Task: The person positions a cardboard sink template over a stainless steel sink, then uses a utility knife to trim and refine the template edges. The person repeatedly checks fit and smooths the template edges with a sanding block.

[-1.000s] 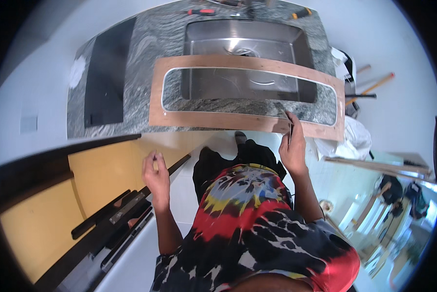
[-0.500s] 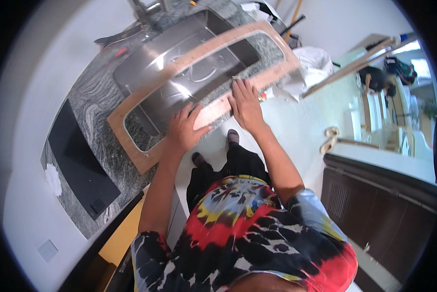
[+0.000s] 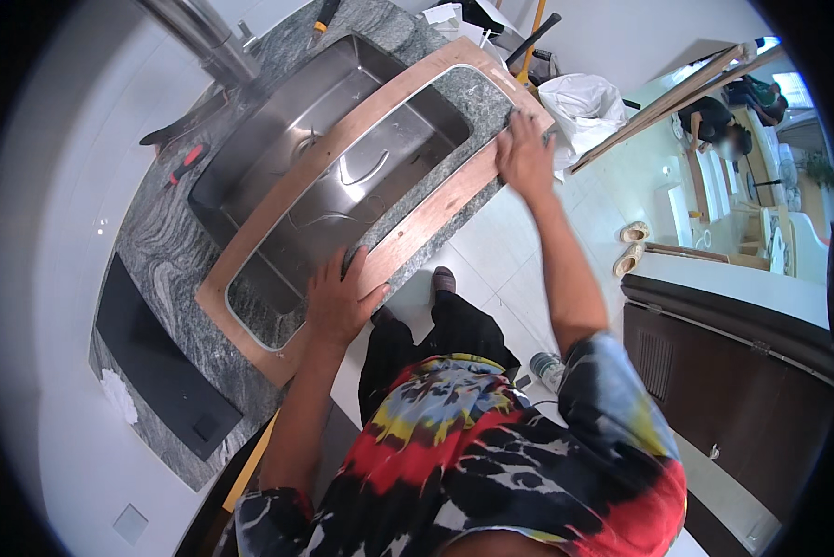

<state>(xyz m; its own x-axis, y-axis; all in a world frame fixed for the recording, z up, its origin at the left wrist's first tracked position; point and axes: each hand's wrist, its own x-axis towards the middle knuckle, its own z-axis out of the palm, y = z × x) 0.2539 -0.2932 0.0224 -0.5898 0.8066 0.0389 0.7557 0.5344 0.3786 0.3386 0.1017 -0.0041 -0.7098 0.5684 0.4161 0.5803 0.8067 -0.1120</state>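
A long wooden frame with a rounded white-edged opening (image 3: 417,209) lies diagonally over the stainless steel sink (image 3: 282,135) in the grey stone counter (image 3: 148,213). My left hand (image 3: 338,306) rests with fingers spread on the frame's near side, toward its left end. My right hand (image 3: 526,158), slightly blurred, has its fingers apart on the frame near its right end. A dark rectangular panel (image 3: 161,362) lies on the counter's left part. A red-handled tool (image 3: 187,164) and another tool with a dark handle (image 3: 322,19) lie beside the sink.
A faucet (image 3: 208,42) stands behind the sink. Right of the counter are a white sack (image 3: 579,111), wooden strips (image 3: 677,97) and long-handled tools. Beyond, people (image 3: 709,130) are bent over white pieces. Slippers (image 3: 632,246) lie on the tiles beside a dark cabinet (image 3: 714,408).
My view has turned, so the counter appears diagonal. Both hands have reached the frame; my right hand has slid toward its right end and the thin thing it held earlier is not visible.
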